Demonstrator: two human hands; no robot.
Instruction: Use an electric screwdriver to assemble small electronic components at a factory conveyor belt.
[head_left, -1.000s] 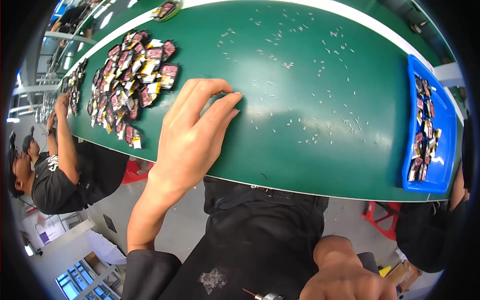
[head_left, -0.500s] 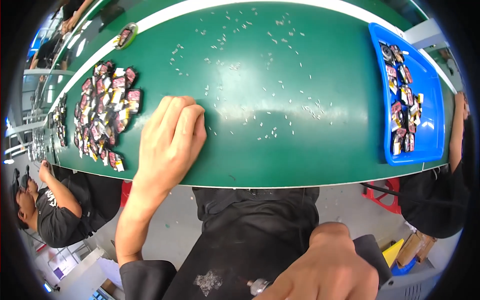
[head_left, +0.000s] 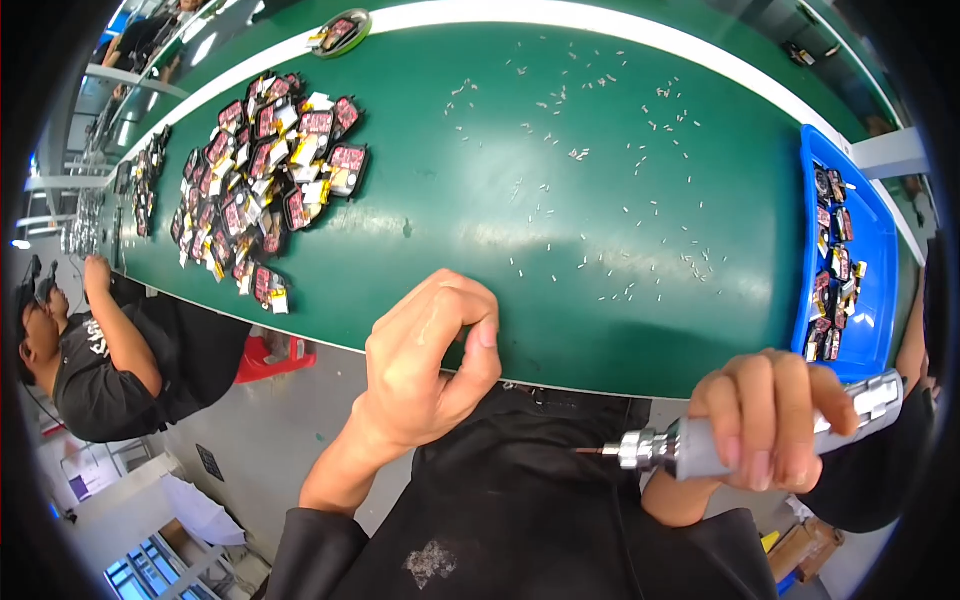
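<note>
My right hand [head_left: 775, 415] is wrapped around a grey and silver electric screwdriver [head_left: 705, 447], lifted in front of my body near the table's front edge. Its thin bit points left, toward my left hand. My left hand [head_left: 432, 355] is closed at the near edge of the green table, with fingers curled and thumb against the index finger. Whatever it may hold is hidden. Beyond it to the left lies a pile of small black devices [head_left: 235, 215] with reddish faces, white labels and yellow tabs. Several small pale slivers [head_left: 580, 154] are scattered over the table's middle.
A blue tray [head_left: 880, 300] with several similar devices stands at the right end of the green table [head_left: 420, 180]. A round green dish [head_left: 345, 35] holding a device sits at the far left. A person [head_left: 110, 350] sits at left beside a red stool [head_left: 270, 360]; another is at right.
My right hand has risen from low by my body toward the table edge, bringing the screwdriver into full view. My left hand has drawn back toward me. The view has turned left.
</note>
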